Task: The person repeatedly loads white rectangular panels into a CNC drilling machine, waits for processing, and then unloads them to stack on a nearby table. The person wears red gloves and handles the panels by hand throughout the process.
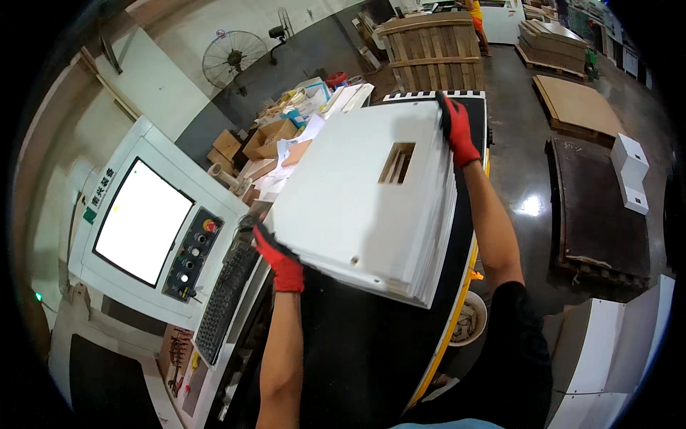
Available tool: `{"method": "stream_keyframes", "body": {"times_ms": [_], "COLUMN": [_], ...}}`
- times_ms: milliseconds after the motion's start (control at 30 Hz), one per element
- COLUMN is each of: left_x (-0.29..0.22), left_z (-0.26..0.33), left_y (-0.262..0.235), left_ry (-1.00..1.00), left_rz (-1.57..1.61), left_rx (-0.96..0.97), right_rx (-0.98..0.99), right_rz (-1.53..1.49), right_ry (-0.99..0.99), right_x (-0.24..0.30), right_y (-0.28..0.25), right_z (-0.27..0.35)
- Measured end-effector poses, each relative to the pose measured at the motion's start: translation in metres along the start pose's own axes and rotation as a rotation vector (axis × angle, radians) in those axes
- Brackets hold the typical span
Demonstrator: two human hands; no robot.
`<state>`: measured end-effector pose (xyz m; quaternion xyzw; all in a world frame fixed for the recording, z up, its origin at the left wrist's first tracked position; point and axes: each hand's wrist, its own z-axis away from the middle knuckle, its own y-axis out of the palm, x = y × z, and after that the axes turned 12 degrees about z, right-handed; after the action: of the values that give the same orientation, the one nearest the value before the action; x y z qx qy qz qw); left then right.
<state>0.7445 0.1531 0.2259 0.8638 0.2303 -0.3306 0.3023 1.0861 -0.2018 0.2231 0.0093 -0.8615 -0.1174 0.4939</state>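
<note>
A white panel (pixel 336 179) with a rectangular cutout lies on top of a stack of similar white panels (pixel 429 268). The stack rests at an angle on a black work table (pixel 343 350). My left hand (pixel 279 263), in a red and black glove, grips the panel's near left corner; its fingertips are partly hidden there. At the far right corner my right hand (pixel 461 134), gloved alike, has its fingers bent over the edge. Small round holes show near the panel's front edge. Whether either hand holds only the top panel is hard to see.
A control console (pixel 161 222) with a bright screen and a keyboard (pixel 227 307) stands left of the table. Boxes and papers (pixel 275 139) clutter the far left. A bucket of scraps (pixel 468 318) sits beside the table's right edge. Stacked boards (pixel 600 207) lie on the right floor.
</note>
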Motion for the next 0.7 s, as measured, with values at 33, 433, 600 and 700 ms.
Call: {"method": "stream_keyframes", "body": {"times_ms": [33, 433, 600, 700], "left_x": [0.010, 0.011, 0.005, 0.015], "left_z": [0.000, 0.000, 0.013, 0.007], "left_y": [-0.007, -0.024, -0.020, -0.022], "left_ry": [0.024, 0.461, 0.814, 0.390], "left_rz": [0.027, -0.740, -0.904, -0.544], "left_rx": [0.000, 0.139, 0.043, -0.019], "right_rx": [0.018, -0.009, -0.086, -0.126], "right_rz": [-0.007, 0.132, 0.181, 0.142], "right_ry": [-0.043, 0.085, -0.171, -0.144], "right_x": [0.000, 0.035, 0.006, 0.004], "right_y": [-0.006, -0.008, -0.014, -0.010], "right_z": [0.004, 0.017, 0.026, 0.030]}}
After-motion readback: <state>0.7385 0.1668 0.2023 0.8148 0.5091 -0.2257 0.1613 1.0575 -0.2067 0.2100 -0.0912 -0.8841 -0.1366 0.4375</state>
